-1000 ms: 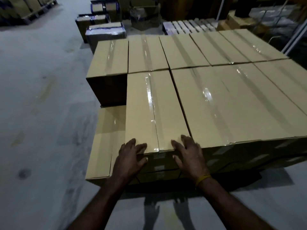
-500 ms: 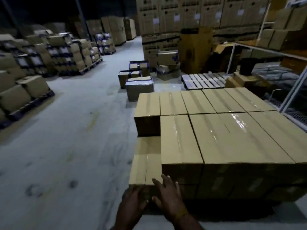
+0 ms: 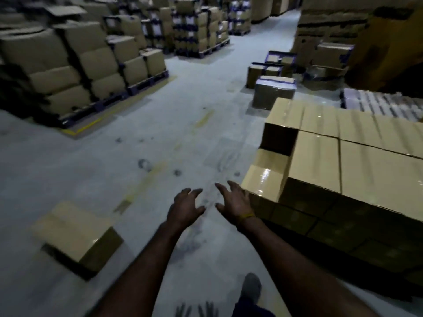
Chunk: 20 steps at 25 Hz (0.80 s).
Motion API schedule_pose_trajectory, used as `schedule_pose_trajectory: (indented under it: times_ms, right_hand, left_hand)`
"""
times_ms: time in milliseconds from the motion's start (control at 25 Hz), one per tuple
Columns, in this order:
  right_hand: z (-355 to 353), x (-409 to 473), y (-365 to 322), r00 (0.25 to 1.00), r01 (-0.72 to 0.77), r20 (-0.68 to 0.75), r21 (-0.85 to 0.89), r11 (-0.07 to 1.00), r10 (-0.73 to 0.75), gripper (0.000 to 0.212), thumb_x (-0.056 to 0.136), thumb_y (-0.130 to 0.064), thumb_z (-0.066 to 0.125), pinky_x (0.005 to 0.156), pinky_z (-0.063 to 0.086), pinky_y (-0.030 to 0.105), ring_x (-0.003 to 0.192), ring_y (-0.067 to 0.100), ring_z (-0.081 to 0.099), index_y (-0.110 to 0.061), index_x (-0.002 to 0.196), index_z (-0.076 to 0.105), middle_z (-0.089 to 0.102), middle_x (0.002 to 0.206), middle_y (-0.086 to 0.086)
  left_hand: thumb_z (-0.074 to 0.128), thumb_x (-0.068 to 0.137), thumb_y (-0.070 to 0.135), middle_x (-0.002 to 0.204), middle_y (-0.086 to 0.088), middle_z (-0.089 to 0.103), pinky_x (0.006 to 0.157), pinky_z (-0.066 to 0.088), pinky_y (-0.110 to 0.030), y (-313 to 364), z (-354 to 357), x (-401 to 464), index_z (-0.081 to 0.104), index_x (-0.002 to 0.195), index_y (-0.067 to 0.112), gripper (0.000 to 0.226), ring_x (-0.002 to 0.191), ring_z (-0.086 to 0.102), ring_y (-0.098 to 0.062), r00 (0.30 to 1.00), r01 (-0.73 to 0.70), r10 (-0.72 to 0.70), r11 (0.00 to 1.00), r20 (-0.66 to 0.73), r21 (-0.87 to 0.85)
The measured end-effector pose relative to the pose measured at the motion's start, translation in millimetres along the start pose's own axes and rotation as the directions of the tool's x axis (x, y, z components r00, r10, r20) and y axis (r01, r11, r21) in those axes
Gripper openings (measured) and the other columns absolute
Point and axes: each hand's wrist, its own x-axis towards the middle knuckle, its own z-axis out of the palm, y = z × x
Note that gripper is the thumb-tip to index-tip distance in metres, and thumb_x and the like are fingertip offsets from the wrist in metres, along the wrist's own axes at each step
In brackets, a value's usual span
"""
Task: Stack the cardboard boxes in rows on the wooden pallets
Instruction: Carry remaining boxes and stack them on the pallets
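A stack of taped cardboard boxes [image 3: 357, 161] fills the right side, several per row, with a lower box [image 3: 265, 177] sticking out at its near left corner. A single loose cardboard box [image 3: 75, 234] lies on the floor at the lower left. My left hand [image 3: 184, 208] hovers over the bare floor with its fingers spread and nothing in it. Just to its right, my right hand [image 3: 233, 201] is also spread and holds nothing, beside the near corner of the stack; a yellow band is on its wrist. The pallet under the stack is hidden.
Pallets loaded with boxes [image 3: 75, 62] line the left side and the back [image 3: 201, 26]. Several small boxes [image 3: 273, 88] sit on the floor beyond the stack. A bare wooden pallet [image 3: 377, 104] lies at the right. My foot [image 3: 251, 287] is at the bottom.
My hands have come off the front box of the stack and now hang spread over the floor. My view has swung left, bringing the loose floor box into sight.
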Motion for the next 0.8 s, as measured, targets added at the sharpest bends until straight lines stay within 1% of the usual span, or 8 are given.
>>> schedule_pose_trajectory:
  times_ms: [160,400,600,680,800]
  right_hand:
    - [9,13,-73,0.989,0.132,0.066,-0.032,0.991,-0.129,0.066,0.096,-0.039,0.057,0.118,0.014,0.055,0.148,0.031,0.015,-0.033,0.153,0.025,0.019,0.160,0.013]
    - [39,50,-167,0.939,0.316,0.170,-0.075,0.946,-0.300,0.066,0.096,-0.040,0.057,0.117,0.014,0.055,0.147,0.029,0.018,-0.034,0.153,0.025,0.018,0.160,0.013]
    - [80,103,-245,0.872,0.447,0.254,-0.063,0.892,-0.419,0.067,0.096,-0.041,0.057,0.117,0.014,0.055,0.147,0.031,0.019,-0.033,0.154,0.024,0.019,0.160,0.013]
    - [99,134,-282,0.835,0.503,0.285,-0.045,0.863,-0.472,0.067,0.096,-0.041,0.057,0.117,0.014,0.055,0.147,0.031,0.019,-0.033,0.154,0.024,0.017,0.160,0.013]
    - [119,189,-335,0.783,0.572,0.301,-0.006,0.820,-0.544,0.067,0.096,-0.042,0.056,0.117,0.014,0.054,0.147,0.031,0.019,-0.033,0.154,0.024,0.017,0.160,0.013]
  left_hand:
    - [0.068,0.087,0.045,0.154,-0.007,0.035,0.110,0.038,-0.044,-50,-40,-29,0.039,0.148,0.034,0.068,0.141,0.035,-0.027,0.987,0.135,-0.140,0.989,-0.080,-0.062]
    - [0.067,0.088,0.043,0.154,-0.007,0.036,0.109,0.038,-0.045,-129,-85,-53,0.038,0.149,0.034,0.069,0.142,0.033,-0.026,0.938,0.295,-0.317,0.943,-0.139,-0.155]
    - [0.067,0.088,0.041,0.153,-0.007,0.037,0.110,0.037,-0.040,-209,-118,-55,0.039,0.149,0.030,0.069,0.140,0.036,-0.026,0.865,0.443,-0.476,0.873,-0.159,-0.203]
    - [0.067,0.088,0.041,0.153,-0.007,0.036,0.110,0.037,-0.039,-245,-131,-47,0.038,0.150,0.030,0.069,0.140,0.036,-0.027,0.823,0.509,-0.545,0.833,-0.162,-0.217]
    - [0.067,0.088,0.042,0.153,-0.007,0.036,0.109,0.038,-0.040,-298,-155,-20,0.036,0.150,0.031,0.071,0.139,0.036,-0.027,0.776,0.574,-0.611,0.787,-0.158,-0.224]
